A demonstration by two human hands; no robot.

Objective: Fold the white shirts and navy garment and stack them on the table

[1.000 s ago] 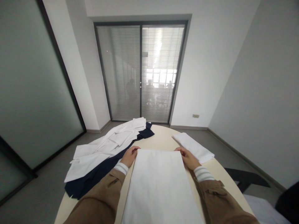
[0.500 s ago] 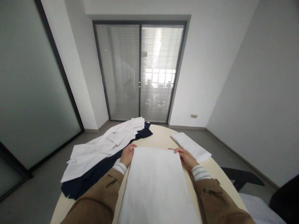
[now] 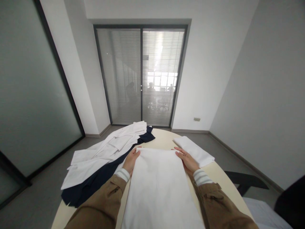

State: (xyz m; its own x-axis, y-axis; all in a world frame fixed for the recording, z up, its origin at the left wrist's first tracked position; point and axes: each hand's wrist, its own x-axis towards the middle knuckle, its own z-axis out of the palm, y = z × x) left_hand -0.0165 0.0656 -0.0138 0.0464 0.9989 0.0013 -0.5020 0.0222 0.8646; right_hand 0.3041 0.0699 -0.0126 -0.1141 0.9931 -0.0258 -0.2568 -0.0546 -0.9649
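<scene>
Currently we have one white cloth (image 3: 159, 187) spread flat and smooth down the middle of the round tabletop (image 3: 164, 140), running from the near edge toward the centre. Our left hand (image 3: 130, 160) lies on its far left corner and our right hand (image 3: 187, 159) on its far right corner; fingers (image 3: 179, 153) are extended and pressed flat on the fabric, pinching nothing that we can see. We judge this piece partly folded: narrowed to a long panel, with its length not yet folded down.

Count, near to far:
- cloth under the hands: 1
- folded white piece (image 3: 194, 150) at the right edge, done: 1
- loose white garments (image 3: 105, 152) at the left edge, unfolded: a heap, number unclear
- dark navy garment (image 3: 95, 181) beneath that heap, draping over the edge: 1
</scene>
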